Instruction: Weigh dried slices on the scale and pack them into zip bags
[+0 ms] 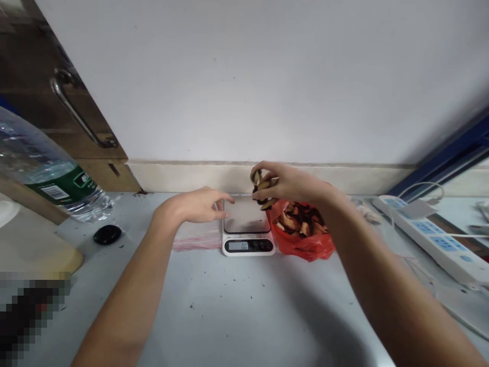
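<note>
A small white kitchen scale point(248, 216) stands on the table by the wall, its display point(243, 246) apparently reading 0.0. My left hand point(198, 205) is at the scale's left edge, thumb and forefinger apart, holding nothing. Above the right side of the weighing plate, my right hand point(278, 181) grips several dried brown slices point(263, 183) that look like dried mushroom. Close by on the right sits a red plastic bag point(305, 247), filled with more dried slices point(301, 219) and partly hidden by my right forearm. Clear plastic bags point(196, 239) with a pink edge lie left of the scale.
A large water bottle point(57, 178) with a green label and a black round object point(107, 235) are at left, near a yellowish container point(42, 244). On the right, a white power strip point(431, 237) lies with cables. Dark crumbs dot the table point(229, 326); a wall point(260, 92) rises behind.
</note>
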### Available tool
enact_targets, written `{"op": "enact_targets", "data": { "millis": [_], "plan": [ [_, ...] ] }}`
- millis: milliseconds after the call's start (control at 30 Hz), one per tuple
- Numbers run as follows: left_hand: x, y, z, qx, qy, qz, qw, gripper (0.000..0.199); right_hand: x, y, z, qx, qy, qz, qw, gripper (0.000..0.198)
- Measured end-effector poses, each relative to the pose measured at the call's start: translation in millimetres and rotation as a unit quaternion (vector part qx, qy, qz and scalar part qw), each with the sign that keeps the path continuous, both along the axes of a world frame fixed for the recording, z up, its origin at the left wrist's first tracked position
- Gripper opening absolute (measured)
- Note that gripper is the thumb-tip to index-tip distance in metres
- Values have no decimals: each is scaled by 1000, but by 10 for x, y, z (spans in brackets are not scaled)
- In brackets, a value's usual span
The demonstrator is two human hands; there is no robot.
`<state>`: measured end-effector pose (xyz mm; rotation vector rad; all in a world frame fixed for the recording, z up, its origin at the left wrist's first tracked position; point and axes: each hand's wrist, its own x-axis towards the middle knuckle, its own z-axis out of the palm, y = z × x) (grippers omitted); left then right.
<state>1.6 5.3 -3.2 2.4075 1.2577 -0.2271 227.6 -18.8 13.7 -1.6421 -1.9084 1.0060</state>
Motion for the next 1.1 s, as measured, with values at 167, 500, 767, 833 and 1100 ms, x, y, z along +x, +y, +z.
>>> {"op": "enact_targets", "data": {
  "millis": [167, 500, 767, 833, 1100],
  "plan": [
    [11, 31, -27, -41, 58, 37, 997, 60, -340, 108, -247, -11, -175, 0, 985, 40],
    [-23, 101, -106, -50, 68, 60, 995, 61, -453, 102, -363, -23, -260, 7, 965, 55],
    [-78, 105, -31, -54, 82, 78, 992, 61, -288, 148, -384, -27, -237, -1, 971, 64],
    [-116, 114, -17, -55, 82, 87, 991, 61, -227, 142, -341, -16, -221, -14, 975, 59],
    [-245, 186, 1, -61, 99, 92, 989, 57, 69, -59, 3, 35, -190, -5, 981, 41]
  ]
}}
